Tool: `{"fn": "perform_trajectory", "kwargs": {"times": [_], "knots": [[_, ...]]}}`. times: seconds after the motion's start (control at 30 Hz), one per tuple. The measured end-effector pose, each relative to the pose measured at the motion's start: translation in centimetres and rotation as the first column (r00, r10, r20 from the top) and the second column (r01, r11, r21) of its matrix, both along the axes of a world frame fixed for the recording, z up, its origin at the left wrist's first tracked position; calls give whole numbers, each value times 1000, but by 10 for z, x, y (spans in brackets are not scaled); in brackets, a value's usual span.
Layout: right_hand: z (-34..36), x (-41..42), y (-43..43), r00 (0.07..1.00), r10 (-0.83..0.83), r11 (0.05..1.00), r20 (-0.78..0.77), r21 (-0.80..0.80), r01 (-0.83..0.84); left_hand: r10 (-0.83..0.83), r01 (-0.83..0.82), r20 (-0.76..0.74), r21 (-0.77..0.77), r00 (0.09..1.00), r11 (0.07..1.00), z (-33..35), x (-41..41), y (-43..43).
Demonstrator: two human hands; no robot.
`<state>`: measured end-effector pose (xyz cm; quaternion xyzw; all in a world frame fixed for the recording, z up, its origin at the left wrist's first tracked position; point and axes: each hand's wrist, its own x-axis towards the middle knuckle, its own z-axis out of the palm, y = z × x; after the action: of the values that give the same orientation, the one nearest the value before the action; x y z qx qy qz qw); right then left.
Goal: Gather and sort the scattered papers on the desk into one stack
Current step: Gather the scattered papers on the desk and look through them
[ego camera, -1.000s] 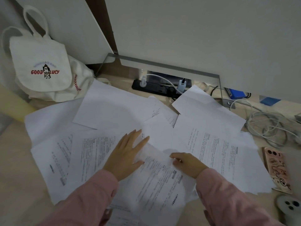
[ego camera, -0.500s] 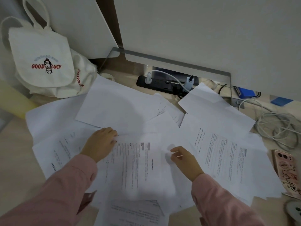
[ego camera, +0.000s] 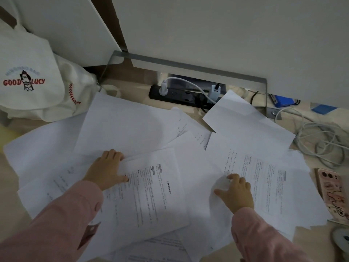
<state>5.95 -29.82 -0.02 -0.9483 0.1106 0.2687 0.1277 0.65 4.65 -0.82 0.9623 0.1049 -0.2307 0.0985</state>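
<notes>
Papers (ego camera: 128, 125) lie overlapped across the counter (ego camera: 136, 92), and no stack has been formed yet. In the head view, the left grip (ego camera: 105, 169), which was flat and splayed a second ago, is now curled round the 9 o'clock edge of a printed sheet (ego camera: 151, 195) that has been dragged to the middle. The right grip (ego camera: 236, 191) has been shifted toward 3 o'clock and is pinched on the lifted corner of a second sheet (ego camera: 264, 176). Gathering is judged barely begun. Loose sheets remain from 10 to 2 o'clock, beyond both grips.

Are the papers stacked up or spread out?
Spread out. The papers lie overlapping at different angles across the desk; no neat stack shows.
</notes>
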Motion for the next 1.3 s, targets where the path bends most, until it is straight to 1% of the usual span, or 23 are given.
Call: {"fn": "perform_trajectory", "kwargs": {"times": [0.03, 0.1, 0.17, 0.23, 0.27, 0.37, 0.43, 0.5, 0.57, 0.67, 0.77, 0.87, 1.0, 1.1, 1.17, 1.2, 1.3], "knots": [[-1, 1, 0, 1000, 10, 1000, -23, -10, -11, -11, 11, -12, -2, 1000, 1000, 1, 1, 0], [0, 3, -1, 995, 7, 1000, -98, 25, -5, -17, 16, -34, -26, 999, 1000, 3, 2, -1], [2, 5, -2, 991, -22, 996, -129, 79, 32, 44, -52, -72, -115, 996, 992, 6, 1, -1], [6, 6, -7, 996, -41, 992, -83, 113, 50, 87, -107, -105, -206, 991, 973, 10, -3, -1], [9, 7, -11, 997, -52, 990, -54, 129, 59, 99, -119, -98, -233, 990, 965, 12, -5, -2], [27, 12, -22, 995, -86, 982, 43, 174, 77, 223, -215, -14, -339, 975, 916, 21, -15, -9], [46, 16, -31, 980, -125, 974, 152, 207, 92, 331, -288, 11, -465, 944, 837, 26, -22, -15], [65, 20, -39, 942, -144, 973, 303, 217, 79, 439, -358, 11, -560, 899, 747, 33, -29, -22], [86, 22, -45, 876, -151, 971, 458, 233, 46, 533, -402, 18, -638, 846, 658, 38, -36, -32], [117, 17, -46, 742, -148, 964, 654, 264, -40, 656, -439, -20, -759, 755, 481, 44, -47, -56], [135, 5, -37, 634, -160, 936, 757, 320, -147, 728, -461, -104, -831, 678, 311, 45, -58, -80], [134, -12, -24, 570, -37, 933, 821, 232, -274, 761, -446, -168, -878, 626, 173, 45, -70, -104], [101, -39, -5, 588, 215, 855, 779, 141, -499, 767, -457, -271, -889, 581, 31, 39, -79, -129], [65, -59, 6, 625, 390, 810, 676, 70, -582, 765, -477, -329, -878, 553, -33, 33, -83, -141], [43, -72, 11, 632, 462, 782, 623, 50, -621, 764, -494, -362, -867, 534, -66, 29, -86, -147], [35, -79, 13, 643, 481, 769, 596, 66, -636, 762, -501, -376, -862, 527, -79, 26, -89, -150], [18, -97, 19, 681, 519, 752, 516, 102, -651, 749, -512, -392, -855, 533, -83, 21, -97, -158]]}}
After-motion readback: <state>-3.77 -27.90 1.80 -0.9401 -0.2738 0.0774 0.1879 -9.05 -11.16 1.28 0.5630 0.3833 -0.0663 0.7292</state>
